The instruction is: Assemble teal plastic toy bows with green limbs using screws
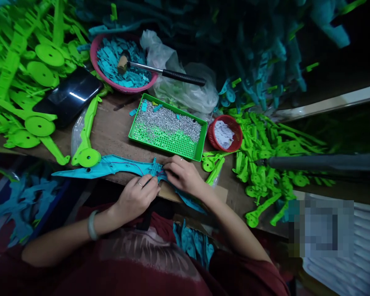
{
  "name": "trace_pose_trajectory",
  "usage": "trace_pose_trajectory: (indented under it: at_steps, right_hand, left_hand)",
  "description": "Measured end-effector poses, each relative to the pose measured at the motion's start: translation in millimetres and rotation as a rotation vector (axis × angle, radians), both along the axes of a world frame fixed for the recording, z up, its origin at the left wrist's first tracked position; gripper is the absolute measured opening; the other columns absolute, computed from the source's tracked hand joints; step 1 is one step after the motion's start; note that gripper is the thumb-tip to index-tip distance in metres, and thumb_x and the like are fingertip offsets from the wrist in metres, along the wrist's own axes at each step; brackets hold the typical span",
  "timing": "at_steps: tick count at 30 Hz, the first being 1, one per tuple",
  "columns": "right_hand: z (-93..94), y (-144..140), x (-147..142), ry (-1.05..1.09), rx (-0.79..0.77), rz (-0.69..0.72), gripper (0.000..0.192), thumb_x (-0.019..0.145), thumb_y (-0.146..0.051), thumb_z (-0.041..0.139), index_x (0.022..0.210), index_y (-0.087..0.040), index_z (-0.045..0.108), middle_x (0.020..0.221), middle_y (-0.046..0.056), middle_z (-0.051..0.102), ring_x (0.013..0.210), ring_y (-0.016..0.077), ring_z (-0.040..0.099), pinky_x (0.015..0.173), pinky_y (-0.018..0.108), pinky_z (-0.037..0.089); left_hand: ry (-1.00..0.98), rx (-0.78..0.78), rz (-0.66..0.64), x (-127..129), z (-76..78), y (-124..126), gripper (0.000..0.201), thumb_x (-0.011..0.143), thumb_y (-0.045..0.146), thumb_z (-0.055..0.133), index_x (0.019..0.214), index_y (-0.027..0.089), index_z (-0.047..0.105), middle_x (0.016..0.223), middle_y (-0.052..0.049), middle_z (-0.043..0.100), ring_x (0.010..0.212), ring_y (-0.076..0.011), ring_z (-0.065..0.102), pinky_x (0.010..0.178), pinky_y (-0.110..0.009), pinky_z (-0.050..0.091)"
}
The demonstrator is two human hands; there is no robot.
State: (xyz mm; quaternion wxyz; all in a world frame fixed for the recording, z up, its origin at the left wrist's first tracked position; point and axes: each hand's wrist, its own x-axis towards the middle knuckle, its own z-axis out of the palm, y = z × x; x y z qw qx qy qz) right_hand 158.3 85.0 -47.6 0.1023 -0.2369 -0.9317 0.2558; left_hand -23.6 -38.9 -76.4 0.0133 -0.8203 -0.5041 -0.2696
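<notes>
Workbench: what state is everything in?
Long blue plastic shell: open, thin wire showing
Left hand, right hand: fingers bent at shell
Green perforated plastic tray: partly filled with silver pieces
Round pink plastic bowl: filled with blue pieces
Black-handled hammer: resting across the bowl
Round red plastic basket: holding white pieces
Glossy black phone: showing no lit screen

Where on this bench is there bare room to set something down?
The widest bare patch of bench lies between the lime part and the green tray; a narrower strip runs between tray and blue piece. Crowded: green piles at both ends, pink bowl and plastic bag behind the tray.
</notes>
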Motion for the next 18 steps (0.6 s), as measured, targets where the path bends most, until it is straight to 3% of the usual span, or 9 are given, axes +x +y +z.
trace_pose_trajectory:
  at_steps: [6,10,14,18]
  right_hand:
    - [-0.9,-2,-3,0.166,-0.197,-0.12,0.013,0.097,-0.018,0.051,0.098,-0.018,0.064,0.098,0.009,0.067,0.095,0.0189,0.061,0.084,0.037,0.054]
    - [8.8,0,6,0.142,-0.303,-0.137,0.014,0.096,-0.021,0.054,0.103,-0.018,0.066,0.104,0.009,0.067,0.1,0.0188,0.064,0.086,0.035,0.054]
    - [18.2,-6,20,0.026,-0.231,-0.243,0.017,0.093,-0.026,0.06,0.108,-0.018,0.064,0.104,0.009,0.067,0.099,0.0203,0.061,0.088,0.036,0.05]
    - [18.3,-14,14,-0.218,-0.134,-0.289,0.005,0.089,-0.021,0.061,0.093,-0.017,0.062,0.09,0.007,0.065,0.09,0.0223,0.056,0.079,0.034,0.045]
  left_hand:
    - [0.002,-0.01,-0.001,-1,0.2,1,0.013,0.093,0.018,0.061,0.1,0.01,0.069,0.101,-0.007,0.074,0.095,-0.0225,0.065,0.072,-0.035,0.047]
    - [0.001,0.016,0.0,-2,0.6,2,0.015,0.093,0.017,0.061,0.101,0.008,0.069,0.1,-0.008,0.074,0.093,-0.0224,0.064,0.072,-0.035,0.047]
    - [0.0,0.038,-0.003,-1,1.7,5,0.012,0.093,0.017,0.061,0.096,0.009,0.069,0.097,-0.008,0.073,0.091,-0.0222,0.064,0.071,-0.034,0.046]
    - [0.016,0.037,-0.004,-2,1.6,5,0.011,0.093,0.017,0.061,0.091,0.01,0.069,0.093,-0.008,0.071,0.09,-0.0219,0.063,0.072,-0.033,0.045]
